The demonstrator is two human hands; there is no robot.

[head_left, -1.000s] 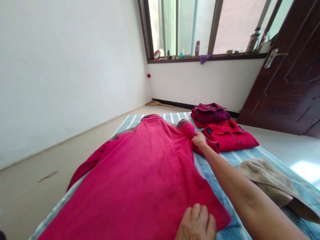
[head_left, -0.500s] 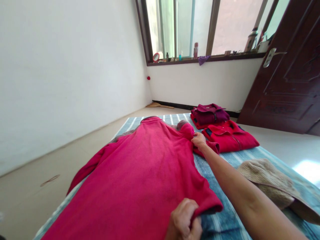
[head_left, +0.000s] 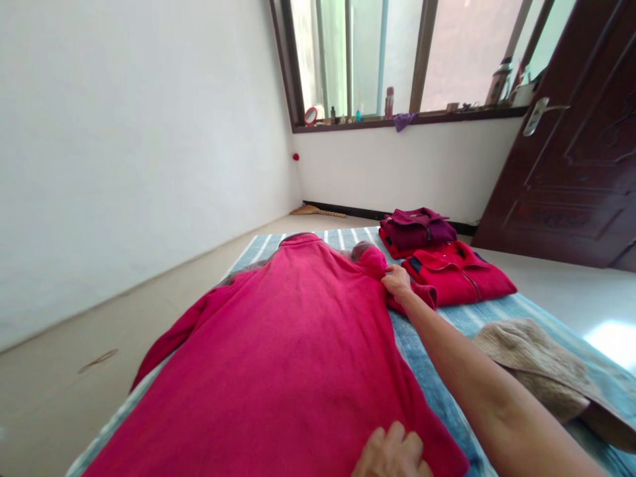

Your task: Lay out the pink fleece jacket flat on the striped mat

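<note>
A large pink fleece garment lies spread back-up on a blue striped cloth. My right hand reaches out to its far right shoulder and pinches the fabric where the sleeve folds over. Only the fingers of my left hand show, at the bottom edge of the view. They lie flat on the garment's near right hem corner. The left sleeve trails off the cloth toward the floor.
Two folded garments, one red and one maroon, sit at the far right of the cloth. A beige hat lies to the right of my arm. Beyond are a white wall, a window sill with small bottles and a dark door.
My left hand had lifted and gripped the hem corner half a second ago. Now the corner lies flat again with my fingers resting on it. My right hand stayed at the shoulder.
</note>
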